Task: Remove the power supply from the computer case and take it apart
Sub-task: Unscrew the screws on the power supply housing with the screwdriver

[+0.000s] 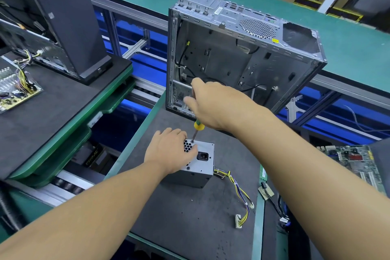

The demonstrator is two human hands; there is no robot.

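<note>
Behind power supply (203, 168) — open computer case (232, 63)

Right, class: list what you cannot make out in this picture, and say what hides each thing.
Head view: the handle of the screwdriver, inside the right hand; only its yellow collar and shaft show.
Head view: the vent of the power supply, partly under the left hand.
Head view: the screw, too small, under the tip.
Head view: the circuit board at right, partly behind the right arm.
</note>
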